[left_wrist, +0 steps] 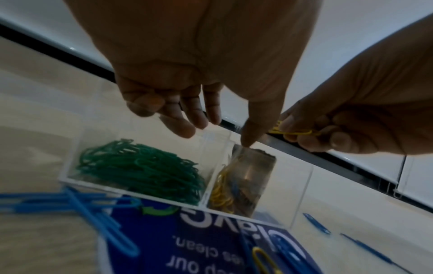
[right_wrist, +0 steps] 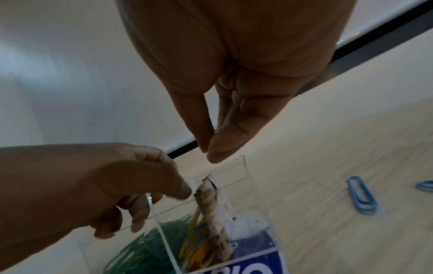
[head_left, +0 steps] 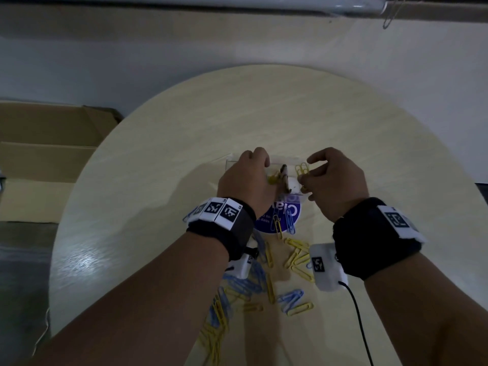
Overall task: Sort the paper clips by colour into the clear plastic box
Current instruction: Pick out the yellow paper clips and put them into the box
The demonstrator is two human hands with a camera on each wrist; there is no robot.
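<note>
while the right hand (head_left: 334, 180) pinches a few yellow paper clips (head_left: 302, 169) over the clear plastic box (left_wrist: 302, 185), the left hand (head_left: 244, 180) hangs loosely open, thumb on the card divider (left_wrist: 253, 176). light, springy, slippery wire; best pinched across the loops. how many are held is hidden.

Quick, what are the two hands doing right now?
Left hand: open, thumb touching the divider card in the clear plastic box.
Right hand: holding yellow paper clips.
</note>
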